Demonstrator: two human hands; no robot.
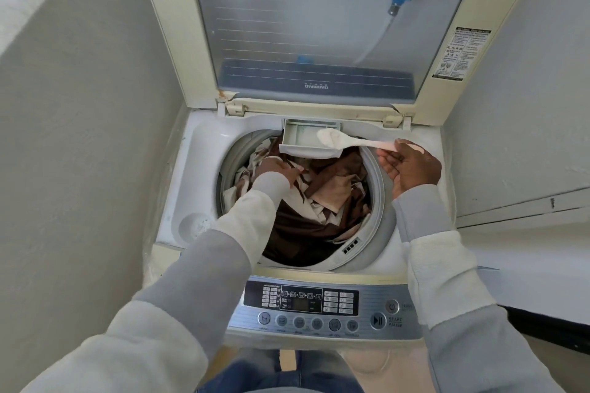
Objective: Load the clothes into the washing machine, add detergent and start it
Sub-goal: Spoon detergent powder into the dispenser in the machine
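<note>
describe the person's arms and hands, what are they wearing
Both arms wear long, soft sleeves in wide bands of grey and cream: the left sleeve has a cream cuff, the right sleeve a grey one. The left hand and right hand are bare, without gloves. A pale plaster sits on the right hand.

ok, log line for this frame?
phase: adding detergent | right hand: holds white plastic spoon of powder over open detergent drawer | left hand: touches brown and beige clothes in drum | lid: open

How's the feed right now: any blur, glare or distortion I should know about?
Head view: even light, no harsh shadows; wide-angle lens bends the walls; hazy reflections on the lid window; left hand slightly soft on the clothes; spoon sharp; control panel labels soft.
</note>
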